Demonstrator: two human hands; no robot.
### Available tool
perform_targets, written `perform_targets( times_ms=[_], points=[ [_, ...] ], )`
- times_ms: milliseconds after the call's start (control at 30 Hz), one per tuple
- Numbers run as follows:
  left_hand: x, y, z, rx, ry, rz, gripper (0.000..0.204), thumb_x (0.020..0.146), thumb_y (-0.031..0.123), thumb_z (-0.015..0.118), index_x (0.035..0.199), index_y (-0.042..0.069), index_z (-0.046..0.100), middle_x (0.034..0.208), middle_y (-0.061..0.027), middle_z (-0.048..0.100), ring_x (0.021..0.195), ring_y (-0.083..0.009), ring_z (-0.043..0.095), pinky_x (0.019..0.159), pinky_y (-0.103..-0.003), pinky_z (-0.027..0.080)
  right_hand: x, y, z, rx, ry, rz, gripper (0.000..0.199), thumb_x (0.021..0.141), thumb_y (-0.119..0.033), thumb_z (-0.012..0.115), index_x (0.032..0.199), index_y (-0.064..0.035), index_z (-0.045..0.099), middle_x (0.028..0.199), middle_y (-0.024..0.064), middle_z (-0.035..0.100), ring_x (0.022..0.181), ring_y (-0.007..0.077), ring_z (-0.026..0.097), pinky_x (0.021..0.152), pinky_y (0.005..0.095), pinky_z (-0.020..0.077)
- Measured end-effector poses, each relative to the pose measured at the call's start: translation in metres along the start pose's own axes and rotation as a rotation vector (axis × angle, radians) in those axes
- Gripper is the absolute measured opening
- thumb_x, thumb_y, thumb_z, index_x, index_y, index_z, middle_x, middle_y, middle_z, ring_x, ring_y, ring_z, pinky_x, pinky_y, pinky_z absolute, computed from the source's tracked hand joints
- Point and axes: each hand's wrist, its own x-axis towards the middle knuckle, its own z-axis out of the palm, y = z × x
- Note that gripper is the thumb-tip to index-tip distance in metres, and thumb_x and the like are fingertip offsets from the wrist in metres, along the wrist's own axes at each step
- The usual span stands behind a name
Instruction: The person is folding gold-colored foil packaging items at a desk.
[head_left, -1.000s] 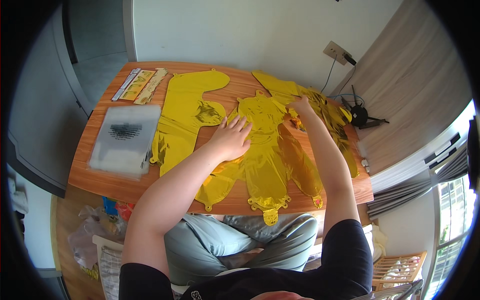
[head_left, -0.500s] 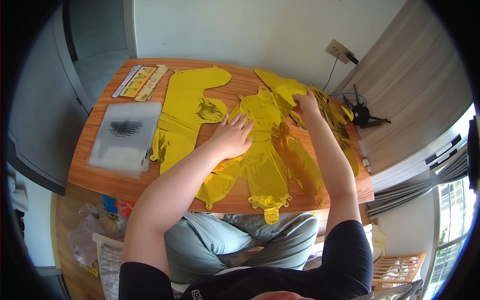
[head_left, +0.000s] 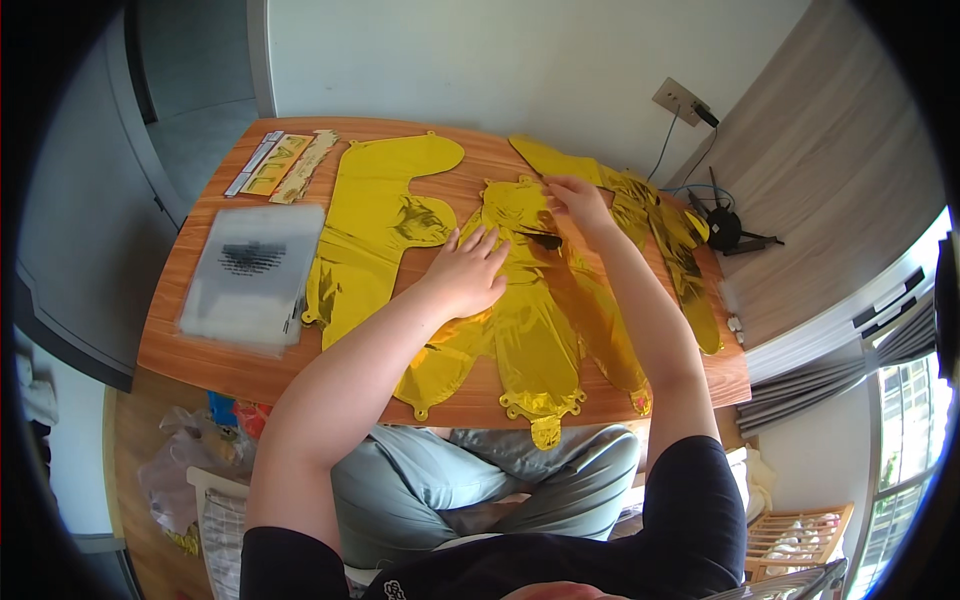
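A star-like, flat gold foil balloon (head_left: 535, 340) with several limbs lies creased at the middle of the table, its lowest tab hanging over the front edge. My left hand (head_left: 470, 272) rests on its left part, fingers spread and palm down. At its upper right edge my right hand (head_left: 582, 207) is closed, fingertips pinching the foil, which is raised a little beneath. To the left a flat gold foil balloon shaped like the letter F (head_left: 365, 200) is spread out. Another crumpled gold foil balloon (head_left: 685, 275) lies at the right, partly behind my right hand.
On the left of the wooden table (head_left: 165, 340) lie a clear plastic bag (head_left: 245, 290) and printed paper cards (head_left: 275, 165). A black router (head_left: 725, 230) with cables stands by the right edge, below a wall socket (head_left: 680, 97). Plastic bags (head_left: 180, 465) lie on the floor.
My right hand has let go of the right foil balloon's flap and moved left to the middle balloon's upper edge. That flap now lies lower and flatter. My left hand has stayed put.
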Motion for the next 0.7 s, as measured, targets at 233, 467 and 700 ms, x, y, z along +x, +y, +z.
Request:
perform_targets(
  times_ms=[233, 467, 700],
  points=[
    [0.000, -0.001, 0.000, -0.007, 0.007, 0.001, 0.065, 0.108, 0.040, 0.035, 0.162, 0.006, 0.025, 0.170, -0.0182, 0.021, 0.159, -0.0334, 0.015, 0.128, -0.056, 0.012, 0.007, 0.015, -0.013, -1.170, 0.141, -0.656, 0.023, 0.096, -0.017, 0.065, 0.113, -0.0054, 0.074, 0.117, 0.0142, 0.071, 0.109, 0.0343, 0.065, 0.095, 0.0416, 0.0515],
    [-0.001, -0.002, 0.002, 0.003, 0.009, -0.005, 0.064, 0.108, 0.040, 0.035, 0.162, 0.006, 0.026, 0.170, -0.0180, 0.022, 0.159, -0.0330, 0.015, 0.128, -0.056, 0.012, 0.013, 0.026, 0.008, -1.193, 0.046, -0.614, 0.026, 0.098, -0.017, 0.063, 0.120, -0.0042, 0.069, 0.116, 0.0159, 0.070, 0.112, 0.0377, 0.063, 0.097, 0.0427, 0.0507],
    [0.000, -0.001, 0.003, 0.005, 0.023, 0.005, 0.064, 0.108, 0.040, 0.035, 0.162, 0.006, 0.027, 0.170, -0.0178, 0.022, 0.159, -0.0327, 0.015, 0.128, -0.057, 0.012, 0.014, 0.036, 0.012, -1.082, 0.137, -0.680, 0.038, 0.099, -0.019, 0.062, 0.135, -0.0071, 0.061, 0.119, 0.0199, 0.067, 0.115, 0.0393, 0.061, 0.099, 0.0439, 0.0492]
  ],
)
